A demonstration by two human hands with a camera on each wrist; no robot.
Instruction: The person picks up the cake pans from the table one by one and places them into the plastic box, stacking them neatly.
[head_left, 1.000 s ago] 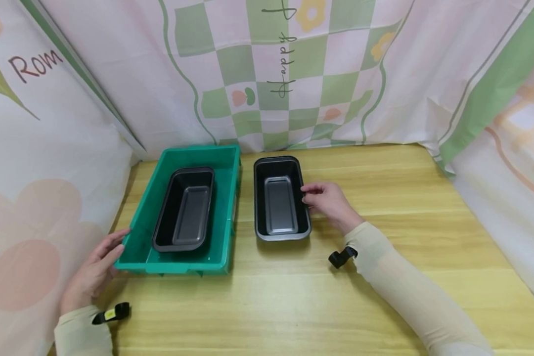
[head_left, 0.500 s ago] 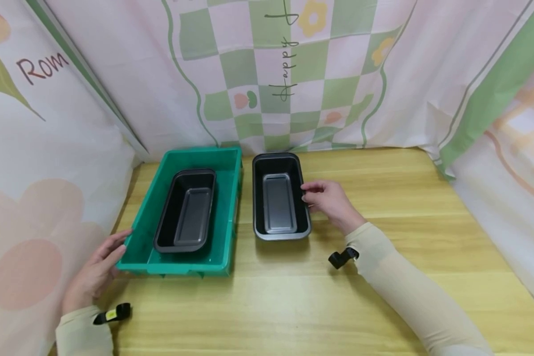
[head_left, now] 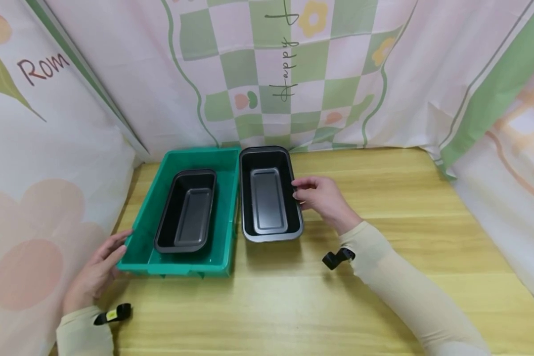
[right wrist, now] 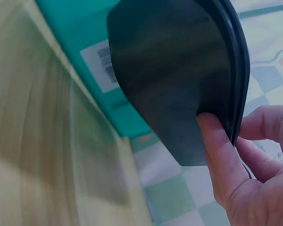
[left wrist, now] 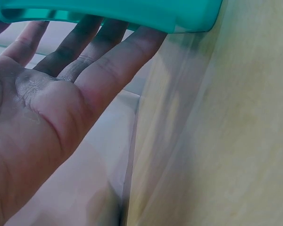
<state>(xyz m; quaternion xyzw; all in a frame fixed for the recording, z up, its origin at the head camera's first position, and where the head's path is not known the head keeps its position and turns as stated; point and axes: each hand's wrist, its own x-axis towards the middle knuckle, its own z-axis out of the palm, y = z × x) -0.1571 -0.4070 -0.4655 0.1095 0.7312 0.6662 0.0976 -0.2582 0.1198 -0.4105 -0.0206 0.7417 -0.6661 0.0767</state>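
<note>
My right hand (head_left: 322, 200) pinches the right rim of a dark grey metal loaf pan (head_left: 270, 200). This pan hangs above the table close against the right side of the green plastic tray (head_left: 224, 237), its shadow falling below it. In the right wrist view, fingers (right wrist: 221, 155) lie along the pan's outer wall (right wrist: 165, 80), and its underside hides part of the tray. A second loaf pan (head_left: 191, 215) of the same kind sits inside the tray. At the tray's front left corner my left hand (head_left: 95, 272) touches the rim; the left wrist view shows rather straight fingers (left wrist: 118, 61) there.
Wooden table (head_left: 382, 287) extends in front and to the right. A printed curtain (head_left: 285, 74) closes off the back, with patterned cloth (head_left: 35, 198) at the left side. A barcode label (right wrist: 101, 63) is on the tray's outer wall.
My right hand has carried the held loaf pan left, and slightly up, toward the tray. My left hand, the tray and the pan inside it stay put, apart from a slight shift of view.
</note>
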